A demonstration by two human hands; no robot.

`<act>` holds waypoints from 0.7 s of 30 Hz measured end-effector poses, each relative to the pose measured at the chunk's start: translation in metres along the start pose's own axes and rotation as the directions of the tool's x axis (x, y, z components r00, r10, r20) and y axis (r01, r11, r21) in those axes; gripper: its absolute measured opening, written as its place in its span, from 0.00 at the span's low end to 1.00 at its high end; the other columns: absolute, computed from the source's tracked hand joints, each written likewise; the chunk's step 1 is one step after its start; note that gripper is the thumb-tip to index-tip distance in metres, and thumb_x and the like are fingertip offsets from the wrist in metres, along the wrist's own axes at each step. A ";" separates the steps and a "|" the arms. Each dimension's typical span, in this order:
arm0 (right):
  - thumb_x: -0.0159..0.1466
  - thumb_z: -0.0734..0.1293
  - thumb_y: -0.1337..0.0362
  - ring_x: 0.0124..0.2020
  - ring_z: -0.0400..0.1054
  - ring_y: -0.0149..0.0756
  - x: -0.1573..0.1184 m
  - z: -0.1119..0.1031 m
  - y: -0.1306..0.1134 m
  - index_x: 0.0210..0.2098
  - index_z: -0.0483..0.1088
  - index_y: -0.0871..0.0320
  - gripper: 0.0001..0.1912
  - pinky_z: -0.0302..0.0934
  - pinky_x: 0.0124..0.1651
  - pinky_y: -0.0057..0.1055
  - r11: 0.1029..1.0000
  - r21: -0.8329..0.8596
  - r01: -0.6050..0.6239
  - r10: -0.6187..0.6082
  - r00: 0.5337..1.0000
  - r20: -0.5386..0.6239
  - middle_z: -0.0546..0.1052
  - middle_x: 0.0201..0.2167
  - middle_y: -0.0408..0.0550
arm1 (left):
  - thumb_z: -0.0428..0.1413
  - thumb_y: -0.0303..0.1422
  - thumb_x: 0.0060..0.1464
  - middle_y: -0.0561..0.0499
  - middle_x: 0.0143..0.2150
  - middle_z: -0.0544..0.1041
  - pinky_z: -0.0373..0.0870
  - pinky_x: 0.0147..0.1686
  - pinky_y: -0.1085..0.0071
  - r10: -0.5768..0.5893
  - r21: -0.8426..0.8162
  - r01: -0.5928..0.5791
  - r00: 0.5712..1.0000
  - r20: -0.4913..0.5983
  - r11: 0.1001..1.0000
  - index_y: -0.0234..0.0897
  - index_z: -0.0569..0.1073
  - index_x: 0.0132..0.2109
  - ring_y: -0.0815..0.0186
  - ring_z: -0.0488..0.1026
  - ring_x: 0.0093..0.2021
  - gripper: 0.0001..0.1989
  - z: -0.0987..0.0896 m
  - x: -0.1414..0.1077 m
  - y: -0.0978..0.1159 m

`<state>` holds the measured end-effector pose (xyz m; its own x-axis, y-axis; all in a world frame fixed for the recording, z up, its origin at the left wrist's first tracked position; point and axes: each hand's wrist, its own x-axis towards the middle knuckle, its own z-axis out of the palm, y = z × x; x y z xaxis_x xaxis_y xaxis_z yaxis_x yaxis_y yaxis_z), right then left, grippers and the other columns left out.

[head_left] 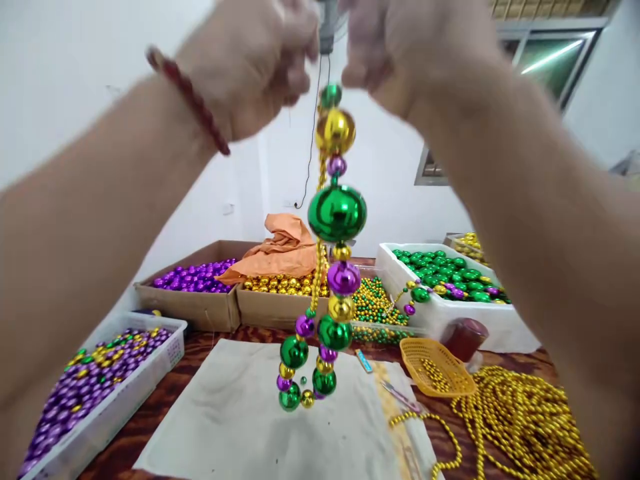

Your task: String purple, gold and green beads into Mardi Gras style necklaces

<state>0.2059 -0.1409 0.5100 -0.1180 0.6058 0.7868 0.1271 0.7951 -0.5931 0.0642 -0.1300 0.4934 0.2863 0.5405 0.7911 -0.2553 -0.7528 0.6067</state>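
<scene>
Bead strand (336,213): hangs top centre of frame, dropping to a looped cluster just above the cloth.
Left hand (255,57): raised at top, fingers bunched at the strand's upper end; blurred, so how tightly the grip is closed cannot be told. Red cord bracelet (187,93) at the wrist.
Right hand (395,50): level with the left, just beside it, fingers curled toward the same top point; its closure is equally blurred.
Handling, judged: glossy balls look light, hollow and slippery; the string between them is limp, so the strand swings. Best taken by the string or small beads at the top, not the big green ball.
Below: pale cloth (235,413) on the wooden table (165,387).
Lower right: yellow basket (435,367), heap of gold bead chain (525,420).
Left: white tray of purple beads (95,387).
Rear: cardboard boxes (200,307), orange cloth (280,250), white box of green balls (450,273).
</scene>
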 end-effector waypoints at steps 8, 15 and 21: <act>0.64 0.66 0.71 0.16 0.43 0.25 -0.052 0.001 0.054 0.22 0.60 0.55 0.16 0.52 0.19 0.25 0.995 0.012 -0.095 0.093 0.990 0.104 0.52 0.15 0.35 | 0.54 0.19 0.61 0.54 0.24 0.67 0.53 0.28 0.73 -0.137 -0.044 0.136 0.990 -0.022 0.990 0.32 0.66 0.23 0.77 0.55 0.25 0.18 -0.003 -0.053 -0.072; 0.66 0.62 0.73 0.15 0.45 0.23 -0.096 0.025 0.104 0.24 0.62 0.57 0.14 0.50 0.18 0.21 0.940 0.041 -0.338 0.328 0.930 0.165 0.54 0.14 0.33 | 0.59 0.24 0.56 0.54 0.23 0.67 0.54 0.23 0.75 -0.306 -0.207 0.296 0.952 -0.014 0.932 0.33 0.70 0.24 0.76 0.57 0.20 0.13 -0.010 -0.119 -0.117; 0.66 0.62 0.71 0.15 0.52 0.22 -0.120 0.029 0.122 0.24 0.66 0.59 0.13 0.49 0.18 0.23 0.943 -0.147 -0.299 0.326 0.920 0.216 0.62 0.15 0.36 | 0.57 0.26 0.58 0.55 0.21 0.67 0.64 0.34 0.77 -0.380 -0.411 0.294 0.913 -0.146 0.863 0.34 0.72 0.26 0.74 0.65 0.26 0.11 -0.009 -0.141 -0.125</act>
<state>0.2068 -0.1157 0.3387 -0.2801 0.8231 0.4941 0.2998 0.5639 -0.7695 0.0476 -0.1090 0.3070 0.2242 0.8345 0.5034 -0.5161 -0.3365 0.7877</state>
